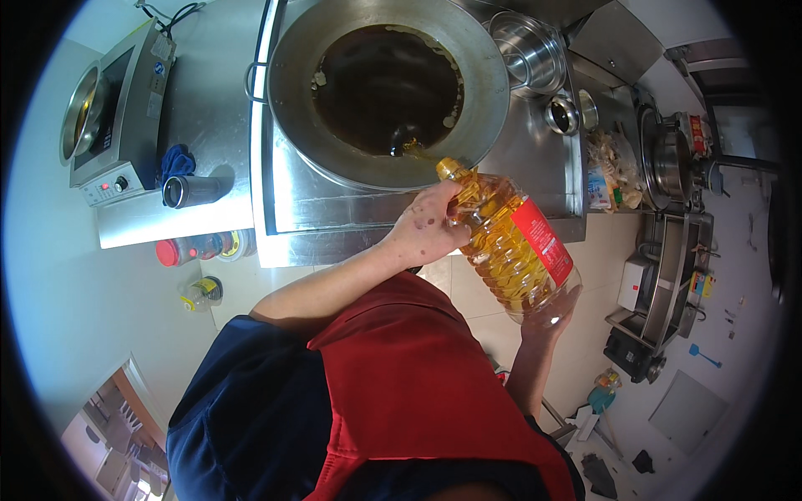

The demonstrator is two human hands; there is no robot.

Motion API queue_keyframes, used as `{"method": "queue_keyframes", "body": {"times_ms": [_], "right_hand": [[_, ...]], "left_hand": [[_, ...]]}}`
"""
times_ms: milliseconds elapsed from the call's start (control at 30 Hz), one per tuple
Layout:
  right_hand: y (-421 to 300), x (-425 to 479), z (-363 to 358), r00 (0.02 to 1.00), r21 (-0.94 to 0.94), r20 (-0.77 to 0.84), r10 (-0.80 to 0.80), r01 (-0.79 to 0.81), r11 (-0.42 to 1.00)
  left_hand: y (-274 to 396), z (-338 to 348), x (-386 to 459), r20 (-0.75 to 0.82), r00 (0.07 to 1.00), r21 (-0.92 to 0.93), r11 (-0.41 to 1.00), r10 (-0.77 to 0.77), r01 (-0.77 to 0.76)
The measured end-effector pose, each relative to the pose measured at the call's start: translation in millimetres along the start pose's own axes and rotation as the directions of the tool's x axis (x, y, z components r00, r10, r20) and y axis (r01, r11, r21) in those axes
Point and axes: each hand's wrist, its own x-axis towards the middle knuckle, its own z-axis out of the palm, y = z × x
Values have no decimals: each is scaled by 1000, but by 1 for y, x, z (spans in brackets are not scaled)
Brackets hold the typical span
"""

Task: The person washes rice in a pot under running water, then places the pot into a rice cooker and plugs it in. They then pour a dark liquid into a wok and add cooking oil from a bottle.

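Note:
A large clear plastic bottle of golden cooking oil (501, 250) is tilted with its mouth over the near rim of a big metal wok (489, 106). My left hand (429, 222) grips the bottle by its neck and handle. Beneath its base is my right hand (554, 310), partly hidden behind the clear plastic, holding up the lower end. Golden oil runs from the mouth into the wok, where dark oil (382, 87) fills the bottom. Pale bits cling along the edge of that dark pool. A red label with writing covers one side of the bottle.
An induction cooker (122, 119) with a metal bowl (81, 113) stands at the left, near a steel cup (188, 191) and a blue cloth (177, 164). Steel pots (529, 53) and a small steel cup (562, 116) sit right of the wok. Plastic jars (182, 250) show below the left counter.

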Motion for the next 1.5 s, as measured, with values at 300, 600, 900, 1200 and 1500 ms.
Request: {"method": "queue_keyframes", "body": {"times_ms": [300,600,900,1200,1500], "right_hand": [[-3,-5,16,999,52,-27,-25,27,998],[2,3,2,1000,93,27,-10,7,996],[7,4,4,998,147,69,1,-11,989],[7,1,18,998,175,39,49,-55,983],[8,2,7,995,124,99,-25,12,992]], "left_hand": [[3,0,0,-4,1000,-20,1000,23,-23],[2,0,0,1,1000,8,1000,-5,5],[8,-1,-1,-13,1000,28,1000,7,-6],[10,-1,0,-6,1000,27,1000,4,-4],[9,-2,1,18,1000,32,999,-12,11]]}}
